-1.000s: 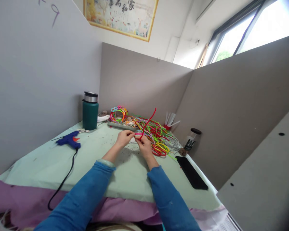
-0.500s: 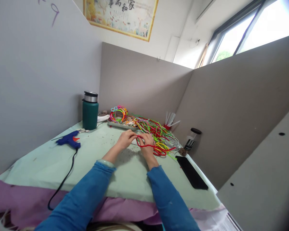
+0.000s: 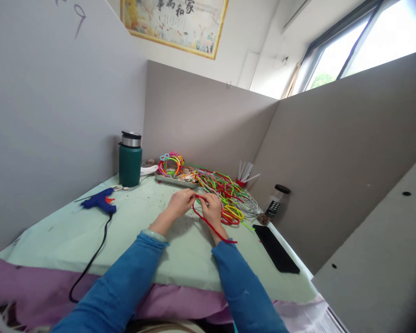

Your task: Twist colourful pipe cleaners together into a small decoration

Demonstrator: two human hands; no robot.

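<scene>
Both hands meet over the middle of the table, pinching a red pipe cleaner (image 3: pixel 211 226). My left hand (image 3: pixel 180 202) is closed on it at the left, fingertips close to those of my right hand (image 3: pixel 211 206), also closed on it. One long end of the pipe cleaner hangs from the fingers and runs slantwise across my right wrist to the sleeve cuff. What shape it has between the fingertips is mostly hidden. Just behind my right hand lies a tangled pile of coloured pipe cleaners (image 3: pixel 225 185), with red and yellow loops (image 3: pixel 232 215) at its near side.
A metal tray (image 3: pixel 175 181) holds finished-looking colourful rings (image 3: pixel 171 164). At left are a green bottle (image 3: pixel 130 165) and a blue glue gun (image 3: pixel 100 201) with its black cord (image 3: pixel 93 259). At right stand a dark-lidded jar (image 3: pixel 276 201) and a flat black slab (image 3: pixel 276 249). Partitions enclose the table.
The red pipe cleaner's long end has swung down and toward me, from pointing right over the pile to lying across my right wrist. Both hands stay nearly in place.
</scene>
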